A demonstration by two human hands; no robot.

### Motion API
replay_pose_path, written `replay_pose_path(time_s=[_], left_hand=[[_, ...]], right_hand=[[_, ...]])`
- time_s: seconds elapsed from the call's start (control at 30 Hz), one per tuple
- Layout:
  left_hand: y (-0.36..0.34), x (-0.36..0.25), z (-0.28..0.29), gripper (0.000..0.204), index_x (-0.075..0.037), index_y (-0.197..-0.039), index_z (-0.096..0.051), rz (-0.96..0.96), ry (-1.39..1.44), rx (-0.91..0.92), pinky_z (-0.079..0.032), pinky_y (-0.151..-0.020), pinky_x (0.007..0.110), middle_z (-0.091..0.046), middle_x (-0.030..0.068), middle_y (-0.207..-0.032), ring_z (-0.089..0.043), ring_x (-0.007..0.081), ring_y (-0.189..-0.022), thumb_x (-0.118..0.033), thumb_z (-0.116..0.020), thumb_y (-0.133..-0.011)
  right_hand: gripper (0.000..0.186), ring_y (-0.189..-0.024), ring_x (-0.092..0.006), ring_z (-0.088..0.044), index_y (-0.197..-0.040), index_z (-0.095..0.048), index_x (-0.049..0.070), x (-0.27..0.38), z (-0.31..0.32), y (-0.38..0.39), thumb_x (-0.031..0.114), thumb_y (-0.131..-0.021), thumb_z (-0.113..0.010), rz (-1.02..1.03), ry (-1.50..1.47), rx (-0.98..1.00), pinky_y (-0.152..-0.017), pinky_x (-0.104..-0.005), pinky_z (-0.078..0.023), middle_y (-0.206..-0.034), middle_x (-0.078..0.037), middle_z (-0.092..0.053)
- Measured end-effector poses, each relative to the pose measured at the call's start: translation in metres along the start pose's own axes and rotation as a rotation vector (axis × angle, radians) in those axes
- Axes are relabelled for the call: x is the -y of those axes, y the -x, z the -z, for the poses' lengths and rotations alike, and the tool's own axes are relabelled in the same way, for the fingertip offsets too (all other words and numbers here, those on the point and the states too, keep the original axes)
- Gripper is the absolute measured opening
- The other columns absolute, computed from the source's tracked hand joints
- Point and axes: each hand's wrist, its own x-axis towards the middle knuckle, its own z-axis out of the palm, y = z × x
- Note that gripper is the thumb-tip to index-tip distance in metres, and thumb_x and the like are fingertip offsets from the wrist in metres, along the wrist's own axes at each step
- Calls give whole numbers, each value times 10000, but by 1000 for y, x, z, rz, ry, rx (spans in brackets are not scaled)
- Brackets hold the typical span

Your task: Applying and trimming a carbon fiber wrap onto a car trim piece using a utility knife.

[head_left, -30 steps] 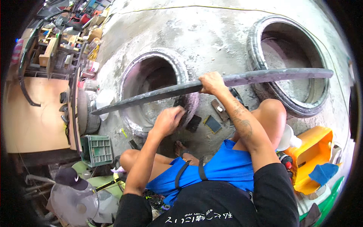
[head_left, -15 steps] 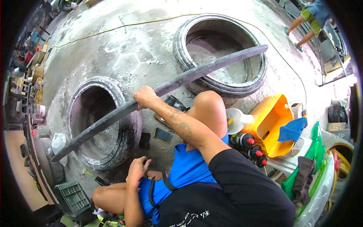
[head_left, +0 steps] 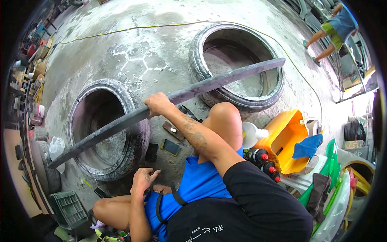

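Observation:
A long, slightly curved dark grey strip (head_left: 193,89) spans two tyres laid on the floor. My right hand (head_left: 159,105) is closed round it near its middle. The left end lies across the near-left tyre (head_left: 74,117), and the right end reaches over the far-right tyre (head_left: 196,60). My left hand (head_left: 144,179) rests low by my bent left knee, thumb apart and fingers loosely bent, with nothing visible in it. On the floor between the hands lie a small dark pad (head_left: 171,147), a black pad (head_left: 151,153) and a brown block (head_left: 173,130) with a white piece on it.
Right of my knee stand a white funnel (head_left: 250,135), several black bottles with red caps (head_left: 264,166) and a cut yellow container (head_left: 278,125) with a blue cloth (head_left: 307,147). A green crate (head_left: 67,209) sits lower left. A yellow cable (head_left: 161,25) crosses the floor; another person (head_left: 336,30) stands far right.
The view has tilted a little, so the tyres and strip sit lower in the picture. My right hand keeps its grip. More of the brown block shows beside my forearm.

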Motion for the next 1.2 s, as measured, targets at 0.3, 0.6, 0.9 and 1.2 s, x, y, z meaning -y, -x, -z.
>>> replay_pose_path(time_s=[0.3,0.6,0.9,1.2], left_hand=[[10,16,-1,428,0,-814,-762,-32,-33,-52,-526,-705,488,-666,224,-708,-665,415,-740,-419,-722,-890],[3,14,-5,412,-40,-826,-771,-45,58,-33,-555,-759,493,-707,206,-789,-694,403,-797,-434,-681,-904],[0,27,-23,169,6,-781,-629,-118,158,-205,-543,-662,534,-672,247,-778,-679,444,-758,-152,-618,-841],[35,-26,26,112,-6,-783,-662,-349,262,-588,-547,-629,507,-676,202,-750,-704,399,-731,-102,-617,-818]], right_hand=[[535,-932,-337,-734,-927,-756,102,14,3,-3,528,-632,-886,-18,13,68,-809,-450,-575,-946,-154,-754],[640,-1039,-323,-696,-1174,-728,156,1,26,7,549,-683,-846,-6,77,113,-879,-447,-547,-1078,-133,-743],[734,-1111,-379,-675,-1233,-705,67,4,33,-7,546,-694,-846,-32,-28,225,-939,-448,-528,-1180,-234,-706],[781,-1143,-375,-652,-1409,-568,54,3,26,-14,510,-821,-807,-37,-160,205,-966,-443,-508,-1268,-256,-659]])
